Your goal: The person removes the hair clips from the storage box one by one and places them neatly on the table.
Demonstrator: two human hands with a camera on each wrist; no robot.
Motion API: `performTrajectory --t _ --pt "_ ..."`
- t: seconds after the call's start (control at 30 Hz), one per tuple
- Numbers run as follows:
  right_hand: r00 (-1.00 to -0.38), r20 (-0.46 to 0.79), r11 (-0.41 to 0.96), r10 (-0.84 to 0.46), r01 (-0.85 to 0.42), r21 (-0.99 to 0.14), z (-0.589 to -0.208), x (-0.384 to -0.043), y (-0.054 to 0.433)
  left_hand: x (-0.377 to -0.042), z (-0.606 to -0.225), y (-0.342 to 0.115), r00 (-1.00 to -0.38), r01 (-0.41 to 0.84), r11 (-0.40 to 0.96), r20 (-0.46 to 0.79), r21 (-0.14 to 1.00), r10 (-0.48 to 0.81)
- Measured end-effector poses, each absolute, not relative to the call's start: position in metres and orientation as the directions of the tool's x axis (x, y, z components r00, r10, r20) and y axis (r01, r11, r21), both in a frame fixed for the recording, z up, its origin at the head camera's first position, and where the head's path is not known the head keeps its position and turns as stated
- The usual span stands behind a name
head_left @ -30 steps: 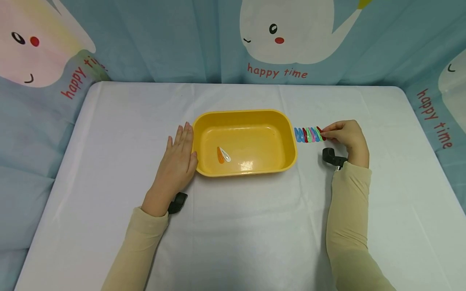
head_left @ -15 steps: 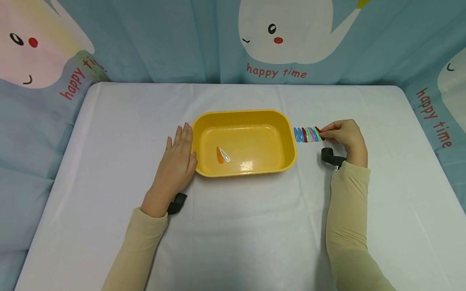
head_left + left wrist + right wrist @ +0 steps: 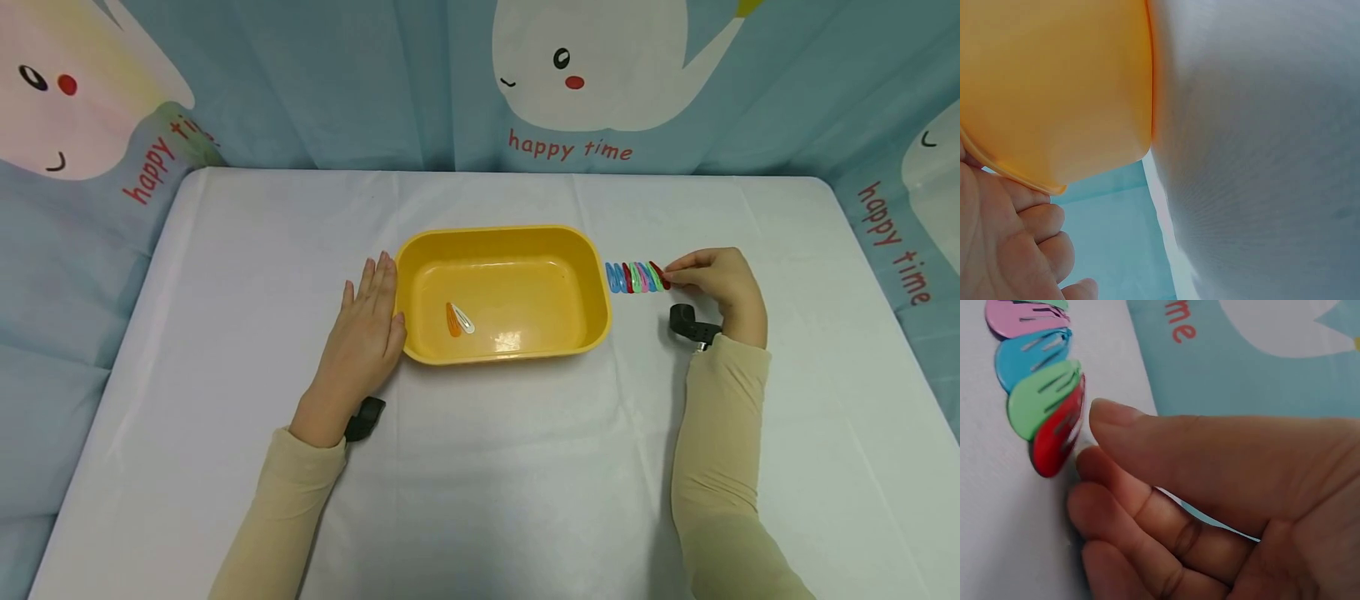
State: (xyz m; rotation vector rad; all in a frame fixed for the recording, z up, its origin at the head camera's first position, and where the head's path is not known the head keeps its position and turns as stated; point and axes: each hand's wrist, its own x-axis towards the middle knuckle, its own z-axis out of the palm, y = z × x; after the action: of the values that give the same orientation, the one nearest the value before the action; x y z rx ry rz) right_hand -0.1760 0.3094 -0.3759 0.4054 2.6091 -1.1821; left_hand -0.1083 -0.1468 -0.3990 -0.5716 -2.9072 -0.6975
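My left hand [image 3: 360, 333] lies with straight fingers along the left end of the yellow tray [image 3: 506, 356], touching its rim. In the left wrist view the fingers [image 3: 1047, 222] bend loosely beneath the rim of the tray. An orange snap hair clip [image 3: 453, 320] and a white one [image 3: 464, 319] lie inside the tray. On the right, my right hand [image 3: 720, 283] hovers by a row of several hair clips. Its thumb and fingertips sit just beside the red hair clip [image 3: 1057, 440] at the row's end, which leans over a green clip [image 3: 1035, 403].
The row continues with a blue clip [image 3: 1029, 356] and a pink clip [image 3: 1019, 319], reaching almost to the tray's right end. A white cloth [image 3: 510, 467] covers the table. Blue printed curtains [image 3: 337, 83] stand behind and at both sides.
My right hand has drawn slightly to the right, its fingertips coming away from the red hair clip, which stays at the row's end. The left hand and tray have not moved.
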Motion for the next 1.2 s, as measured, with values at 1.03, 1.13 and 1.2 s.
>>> performTrajectory --t 1.03,1.13,1.2 --pt "-0.981 -0.192 0.489 0.014 0.174 -0.855 -0.337 -0.169 0.274 -0.108 -0.398 -0.147 -0.926 0.377 0.826 0.181 0.42 0.331" --pt "-0.981 -0.193 0.499 0.006 0.17 -0.849 -0.334 -0.168 0.267 -0.108 -0.399 -0.147 -0.926 0.378 0.827 0.178 0.416 0.333" --pt "-0.981 -0.192 0.5 -0.001 0.166 -0.85 -0.332 -0.167 0.263 -0.108 -0.398 -0.147 -0.926 0.377 0.827 0.175 0.418 0.334"
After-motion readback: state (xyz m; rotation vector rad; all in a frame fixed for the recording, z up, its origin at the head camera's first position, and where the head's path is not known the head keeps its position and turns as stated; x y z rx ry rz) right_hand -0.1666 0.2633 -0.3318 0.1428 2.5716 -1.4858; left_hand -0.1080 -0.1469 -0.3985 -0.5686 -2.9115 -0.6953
